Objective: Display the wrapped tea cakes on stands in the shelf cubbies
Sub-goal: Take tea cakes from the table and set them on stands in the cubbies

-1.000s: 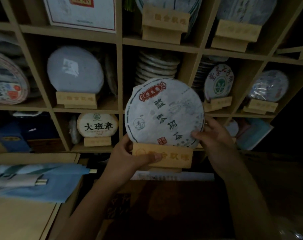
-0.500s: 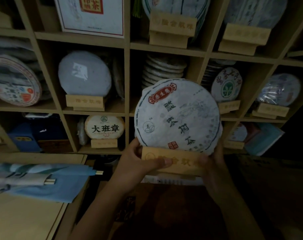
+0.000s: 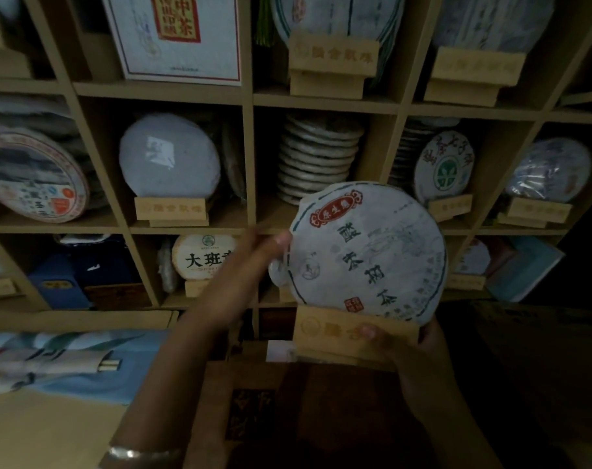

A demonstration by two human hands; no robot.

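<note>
Head view, looking forward and down in dim light. Nearest, at the bottom edge, a bracelet (image 3: 139,453) circles the left forearm. Beside it on the left lies a folded blue cloth (image 3: 68,360) on a pale surface.

Next, the right hand (image 3: 419,353) grips the wooden stand (image 3: 348,333) from below and from the right, its thumb curled over the stand's front face. The wrapped tea cake (image 3: 369,252) sits upright in that stand, printed face toward the camera (red cartouche at top, dark characters down the middle, small red seal near the bottom). Cake and stand are held in the air in front of the shelf, overlapping the lower edge of the middle cubby.

The left hand (image 3: 254,262) is off the stand, fingers extended and relaxed, fingertips touching the cake's left edge; it is blurred.

Farther back, the shelf (image 3: 249,157) of wooden cubbies. The middle cubby holds a flat stack of cakes (image 3: 318,157). To its left a plain pale cake (image 3: 169,157) stands on a stand; to its right a green-marked cake (image 3: 444,167) does the same. Below, partly behind the left hand, a small cake with bold black characters (image 3: 203,258) sits on its stand. On the row above, a white box with a red label (image 3: 176,35) leans in a cubby.
</note>
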